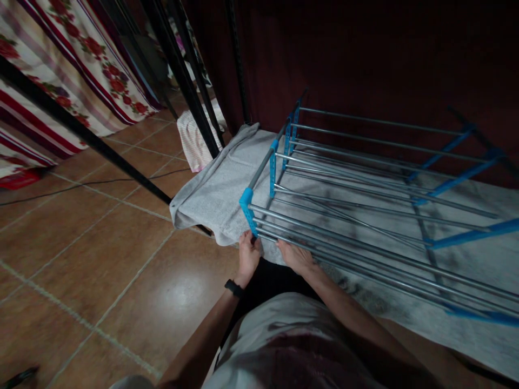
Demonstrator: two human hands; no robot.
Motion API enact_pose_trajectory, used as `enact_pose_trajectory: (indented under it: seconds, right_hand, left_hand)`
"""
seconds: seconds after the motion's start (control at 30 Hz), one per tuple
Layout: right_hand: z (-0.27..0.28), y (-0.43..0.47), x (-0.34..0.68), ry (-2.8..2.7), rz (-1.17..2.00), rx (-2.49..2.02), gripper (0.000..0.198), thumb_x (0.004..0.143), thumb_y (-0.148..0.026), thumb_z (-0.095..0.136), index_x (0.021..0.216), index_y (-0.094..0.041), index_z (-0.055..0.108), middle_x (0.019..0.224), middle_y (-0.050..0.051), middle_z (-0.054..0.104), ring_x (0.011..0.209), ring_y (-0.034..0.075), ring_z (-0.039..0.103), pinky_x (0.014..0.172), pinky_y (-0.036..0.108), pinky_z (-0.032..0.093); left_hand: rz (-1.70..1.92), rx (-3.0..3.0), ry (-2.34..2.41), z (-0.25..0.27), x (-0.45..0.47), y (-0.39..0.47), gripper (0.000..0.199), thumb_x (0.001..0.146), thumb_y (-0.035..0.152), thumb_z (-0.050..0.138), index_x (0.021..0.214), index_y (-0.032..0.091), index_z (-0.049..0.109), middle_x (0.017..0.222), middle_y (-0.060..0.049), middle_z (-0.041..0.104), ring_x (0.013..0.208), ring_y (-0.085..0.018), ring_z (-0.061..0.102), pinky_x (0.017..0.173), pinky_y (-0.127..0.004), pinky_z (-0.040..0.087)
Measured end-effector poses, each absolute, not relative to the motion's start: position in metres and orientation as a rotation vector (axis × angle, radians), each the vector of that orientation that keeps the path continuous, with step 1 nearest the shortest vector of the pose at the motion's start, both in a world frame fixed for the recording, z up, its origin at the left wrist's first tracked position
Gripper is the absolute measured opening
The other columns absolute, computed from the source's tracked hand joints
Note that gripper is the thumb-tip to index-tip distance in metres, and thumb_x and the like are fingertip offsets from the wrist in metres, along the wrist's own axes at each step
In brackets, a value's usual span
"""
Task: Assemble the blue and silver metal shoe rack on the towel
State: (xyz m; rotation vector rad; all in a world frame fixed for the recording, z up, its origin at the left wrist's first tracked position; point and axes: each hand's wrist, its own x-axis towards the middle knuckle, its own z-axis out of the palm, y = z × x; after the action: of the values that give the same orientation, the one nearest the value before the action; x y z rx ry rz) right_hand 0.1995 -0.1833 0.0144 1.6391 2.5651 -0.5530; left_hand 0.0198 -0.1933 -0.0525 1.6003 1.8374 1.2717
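Note:
A rack of metal tubes (365,237) joined by blue plastic connectors lies on a surface covered with a grey cloth (214,202). My left hand (248,253), with a dark band on the wrist, has its fingers closed at the lower end of the nearest blue connector (247,208). Just to the right, my right hand (295,256) pinches the lowest metal tube close to that connector. Its fingertips are partly hidden by the tube. Some thinner tubes cross at a slant inside the rack, and at the right several blue connectors spread apart.
Black metal posts (182,81) rise at the left, and a black bar (85,132) slants across the tiled floor (121,270). A striped towel (197,143) hangs behind. A floral curtain (101,65) and a dark cable (93,182) are at the left. A dark red panel (365,59) stands behind the rack.

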Motion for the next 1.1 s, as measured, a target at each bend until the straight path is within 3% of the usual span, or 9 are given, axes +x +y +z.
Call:
enact_pose_trajectory:
  seconds: [0.4,0.67,1.1]
  right_hand:
    - [0.011,-0.179,0.201,2.658,-0.532,1.659,0.041,0.104,-0.037,0.029,0.118,-0.02,0.064,0.116,0.009,0.071,0.109,0.023,0.063,0.099,0.031,0.04]
    - [0.006,-0.173,0.204,2.684,-0.645,1.644,0.038,0.103,-0.039,0.031,0.122,-0.027,0.061,0.124,0.004,0.068,0.115,0.021,0.06,0.104,0.032,0.039]
    - [-0.009,-0.173,0.205,2.532,-0.879,1.825,0.039,0.098,-0.045,0.042,0.122,-0.026,0.067,0.128,0.006,0.066,0.117,0.025,0.059,0.103,0.035,0.04]
  left_hand:
    - [1.253,1.6,1.823,-0.053,0.017,-0.191,0.018,0.081,0.012,0.051,0.089,0.021,0.064,0.091,-0.006,0.062,0.094,-0.025,0.055,0.089,-0.042,0.044]
    - [1.251,1.585,1.775,-0.054,0.013,-0.189,0.017,0.087,0.017,0.049,0.091,0.02,0.066,0.094,-0.007,0.063,0.095,-0.024,0.057,0.091,-0.041,0.044]
    - [1.258,1.553,1.782,-0.048,0.015,-0.19,0.015,0.088,0.02,0.05,0.091,0.018,0.065,0.093,-0.007,0.063,0.094,-0.022,0.056,0.091,-0.037,0.044]
